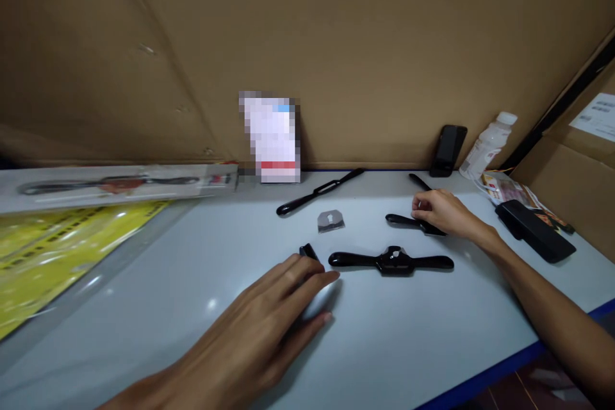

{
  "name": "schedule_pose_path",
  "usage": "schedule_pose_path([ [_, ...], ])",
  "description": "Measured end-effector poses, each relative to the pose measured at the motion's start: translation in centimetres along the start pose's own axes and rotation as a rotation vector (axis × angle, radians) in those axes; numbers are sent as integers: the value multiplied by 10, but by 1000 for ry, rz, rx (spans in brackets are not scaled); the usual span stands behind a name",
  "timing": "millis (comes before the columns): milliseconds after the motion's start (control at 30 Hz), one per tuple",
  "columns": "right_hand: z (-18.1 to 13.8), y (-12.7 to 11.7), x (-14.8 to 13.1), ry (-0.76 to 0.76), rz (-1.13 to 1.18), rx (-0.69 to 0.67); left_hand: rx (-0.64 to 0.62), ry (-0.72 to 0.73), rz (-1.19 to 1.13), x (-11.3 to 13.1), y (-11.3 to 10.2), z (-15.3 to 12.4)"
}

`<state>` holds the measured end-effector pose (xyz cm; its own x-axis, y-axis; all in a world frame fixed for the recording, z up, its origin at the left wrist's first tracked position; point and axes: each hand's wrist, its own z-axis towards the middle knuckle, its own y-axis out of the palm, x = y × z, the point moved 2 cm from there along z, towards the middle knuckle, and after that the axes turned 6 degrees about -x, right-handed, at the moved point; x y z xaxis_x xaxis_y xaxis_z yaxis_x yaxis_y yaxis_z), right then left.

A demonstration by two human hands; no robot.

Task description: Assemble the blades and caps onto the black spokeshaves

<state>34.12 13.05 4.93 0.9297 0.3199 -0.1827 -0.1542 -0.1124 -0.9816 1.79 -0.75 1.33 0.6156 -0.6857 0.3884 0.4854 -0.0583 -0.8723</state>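
My left hand (273, 307) lies flat on the pale table (144, 307), fingers stretched out, its fingertips beside a small black part (308, 250). Just right of it lies a black spokeshave (391, 261) with two handles. My right hand (439, 211) rests further back, fingers curled down onto a second black spokeshave body (401, 221). A small grey metal blade (330, 220) lies between the hands. A third black tool body (319, 191) lies behind it.
A cardboard wall stands at the back. Packaged tool (115, 184) and yellow sheets (57, 243) lie at left. A blurred card (273, 138), a phone on a stand (449, 148), a white bottle (487, 144), a black case (533, 229) and a cardboard box (576, 186) sit at right.
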Motion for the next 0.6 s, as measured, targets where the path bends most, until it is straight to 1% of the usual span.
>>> schedule_pose_path([
  [67, -1, -3, 1, 25, 10, 51, -39, 41, -8, 0, -2, 1],
  [133, -3, -7, -3, 44, 35, 121, -63, 61, -8, -1, -4, 2],
  [200, -8, -10, -14, 27, 85, 155, -61, 61, -4, -1, -5, 2],
  [233, -12, -11, -22, 3, 116, 150, -61, 60, -4, 0, -5, 2],
  [333, -28, -6, -53, -134, 216, 77, -54, 59, -11, 3, -4, 1],
  [367, -35, -2, -65, -240, 290, 49, -37, 50, -7, 2, -3, 1],
  [400, -42, 3, -76, -331, 320, 63, -13, 35, 6, 0, -4, 2],
  [467, -55, 14, -95, -486, 233, 82, 58, -2, 67, -12, -7, 4],
  [500, -60, 20, -102, -536, 163, 71, 88, -23, 119, -21, -9, 5],
  [533, -63, 25, -107, -569, 102, 51, 110, -52, 176, -32, -11, 7],
  [600, -66, 34, -111, -584, 3, 15, 130, -105, 212, -55, -15, 10],
])
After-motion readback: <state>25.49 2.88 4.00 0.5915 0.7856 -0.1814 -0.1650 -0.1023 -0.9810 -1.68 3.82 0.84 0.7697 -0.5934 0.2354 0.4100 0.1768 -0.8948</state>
